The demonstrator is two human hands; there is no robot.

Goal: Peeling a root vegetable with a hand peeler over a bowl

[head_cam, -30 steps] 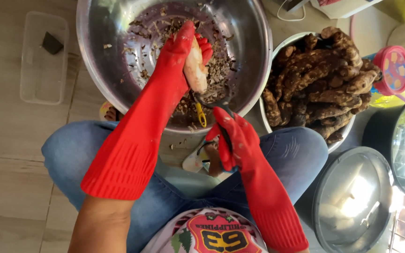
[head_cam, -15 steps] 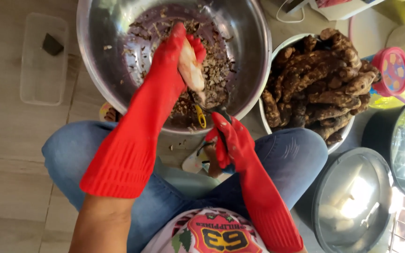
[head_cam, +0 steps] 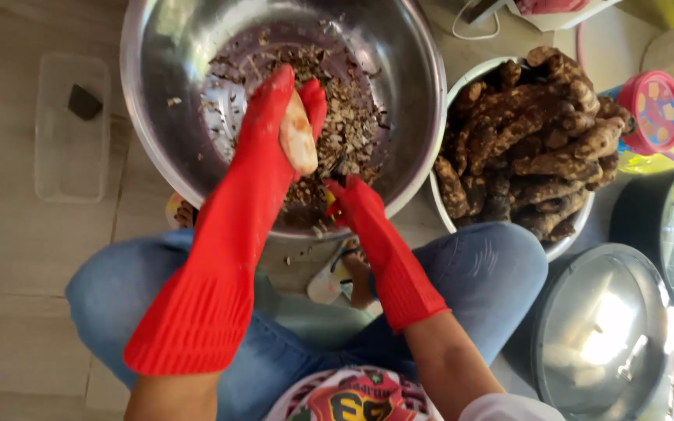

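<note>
The person is peeling a root over the steel bowl [head_cam: 157, 117] on the floor. Left hand [head_cam: 274, 125] is grasping the pale, mostly peeled root [head_cam: 298, 144] above the bowl's middle, w/ brown peelings under it. Right hand [head_cam: 356, 204] is clenching a small peeler at the bowl's near rim. Next move, I think, is calling for turning the root to reach the remaining skin. Unpeeled roots [head_cam: 524, 148] are filling the white bowl at right.

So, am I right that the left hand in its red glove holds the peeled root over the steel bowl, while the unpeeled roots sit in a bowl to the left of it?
Not quite: the head view shows the unpeeled roots to the right of the steel bowl, not the left. The left hand does hold the peeled root over it.
</note>
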